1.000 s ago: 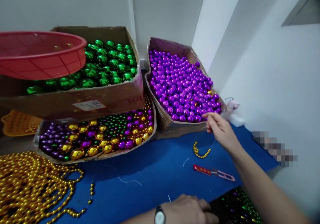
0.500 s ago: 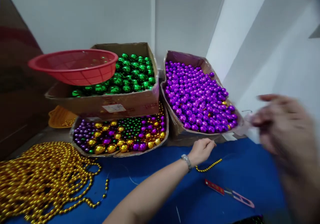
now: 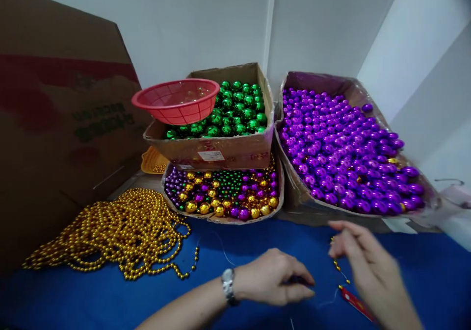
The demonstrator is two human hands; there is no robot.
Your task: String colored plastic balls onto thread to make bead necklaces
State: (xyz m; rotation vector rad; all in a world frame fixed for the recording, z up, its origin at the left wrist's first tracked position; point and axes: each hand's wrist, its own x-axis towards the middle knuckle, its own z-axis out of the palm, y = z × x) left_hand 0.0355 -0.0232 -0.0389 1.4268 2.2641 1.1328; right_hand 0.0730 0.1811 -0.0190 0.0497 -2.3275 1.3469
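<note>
A short string of gold beads (image 3: 337, 266) hangs from the pinched thumb and forefinger of my right hand (image 3: 371, 266), over the blue table. Under that hand, a red-ended tool (image 3: 355, 303) lies partly covered; its far end is hidden. My left hand (image 3: 275, 277), wearing a silver wristwatch (image 3: 228, 286), hovers to the left with its fingers curved and apart from the thumb. No object shows between them. A thin clear thread runs across the cloth between the two hands.
Gold bead strands (image 3: 128, 232) are heaped at left. Behind stand a box of mixed beads (image 3: 281, 202), a box of green balls (image 3: 176, 148) bearing a red basket (image 3: 176, 107), and a box of purple balls (image 3: 342, 153). A large carton (image 3: 55, 124) rises at far left.
My right hand has come down and left from beside the purple box and now holds the bead string, lifted off the table. My left hand has drawn nearer. The view has turned left.
</note>
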